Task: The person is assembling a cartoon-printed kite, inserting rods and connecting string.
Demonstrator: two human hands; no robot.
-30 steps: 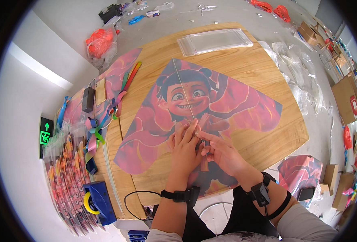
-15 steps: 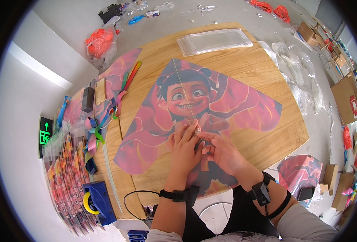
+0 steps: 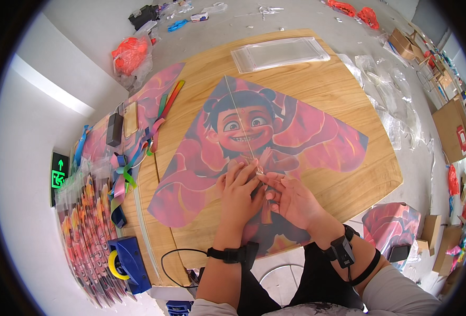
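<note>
A large kite sheet (image 3: 317, 139) lies on the wooden table, pink and red with a dark-haired cartoon figure. Down its middle runs a thin pale rod (image 3: 238, 109). My left hand (image 3: 239, 190) rests on the lower middle of the kite, fingers stretched and lying on the sheet beside the rod's lower end. Against those fingertips, my right hand (image 3: 291, 200) has its thumb and forefinger together at a small clear shiny piece (image 3: 260, 171), seemingly tape. Its other fingers are curled. The fingers partly hide this piece and the rod's end.
To the left lie coloured ribbons (image 3: 121, 179), a dark oblong block (image 3: 114, 129) and a blue tape dispenser (image 3: 131, 263) with yellow core. Packed printed kites (image 3: 88, 237) hang at the table's left edge. Clear plastic sleeves (image 3: 280, 54) lie at the far edge. A black cable (image 3: 165, 258) loops near my left wrist.
My right hand has shifted slightly, its fingers bending a little more at the clear piece. My left hand has moved only a touch; the kite stays in place.
</note>
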